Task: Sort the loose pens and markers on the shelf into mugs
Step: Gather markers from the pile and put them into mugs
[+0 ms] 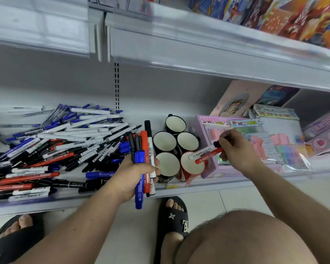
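— Pens and markers (51, 149): where are they?
— Heaped loose on the shelf (103, 195), left of five mugs (165, 142).
— And the hands?
— The left hand (133, 174) grips an upright bundle of markers (141, 159). The right hand (234, 147) pinches a red marker (208, 155) and a white one, their ends over the red mug (191, 165).

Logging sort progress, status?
Left hand gripping marker bundle. Right hand lowering red marker into red mug. Black mugs empty, nothing blocking.
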{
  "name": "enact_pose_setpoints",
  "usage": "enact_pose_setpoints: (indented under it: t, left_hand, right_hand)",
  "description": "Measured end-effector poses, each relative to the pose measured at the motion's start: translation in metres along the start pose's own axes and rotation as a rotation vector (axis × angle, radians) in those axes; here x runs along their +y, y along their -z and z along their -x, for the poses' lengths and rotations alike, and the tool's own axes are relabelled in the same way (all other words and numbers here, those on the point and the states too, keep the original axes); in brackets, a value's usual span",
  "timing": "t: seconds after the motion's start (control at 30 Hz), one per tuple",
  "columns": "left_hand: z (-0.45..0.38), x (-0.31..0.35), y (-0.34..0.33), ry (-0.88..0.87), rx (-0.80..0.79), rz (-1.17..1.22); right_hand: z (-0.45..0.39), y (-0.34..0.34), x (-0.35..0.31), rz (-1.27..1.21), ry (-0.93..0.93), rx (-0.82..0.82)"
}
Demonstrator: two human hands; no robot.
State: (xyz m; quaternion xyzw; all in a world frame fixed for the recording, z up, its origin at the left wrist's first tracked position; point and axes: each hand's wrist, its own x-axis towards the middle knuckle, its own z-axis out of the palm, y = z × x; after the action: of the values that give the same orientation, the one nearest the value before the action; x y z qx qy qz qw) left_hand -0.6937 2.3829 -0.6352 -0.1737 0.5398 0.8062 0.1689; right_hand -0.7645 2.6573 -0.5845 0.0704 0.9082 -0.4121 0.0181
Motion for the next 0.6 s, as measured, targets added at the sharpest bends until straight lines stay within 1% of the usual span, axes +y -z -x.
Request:
enact_pose_setpoints:
  t: [0.13,0.27,0.33,0.47,0.6]
  left_hand:
    - [0.003,0.001,-0.001,-0.004,0.011,-0.018]
    - [0.006,0.001,0.001,0.001,0.012,-0.048]
    - [0.005,0.001,0.004,0.01,0.018,-0.046]
    - [0.007,0.004,0.01,0.015,0.025,-0.051]
    - [0.009,0.008,0.012,0.017,0.023,-0.043]
  right_hand:
    - [-0.01,-0.022,0.045,0.18,-0.037,0.019]
    - [-0.018,-0.047,0.061,0.295,-0.046,-0.025]
    - [-0.018,-0.061,0.063,0.335,-0.008,-0.086]
    - [-0.014,-0.084,0.074,0.502,0.144,-0.197]
    - [-0.01,-0.085,0.076,0.675,0.169,-0.231]
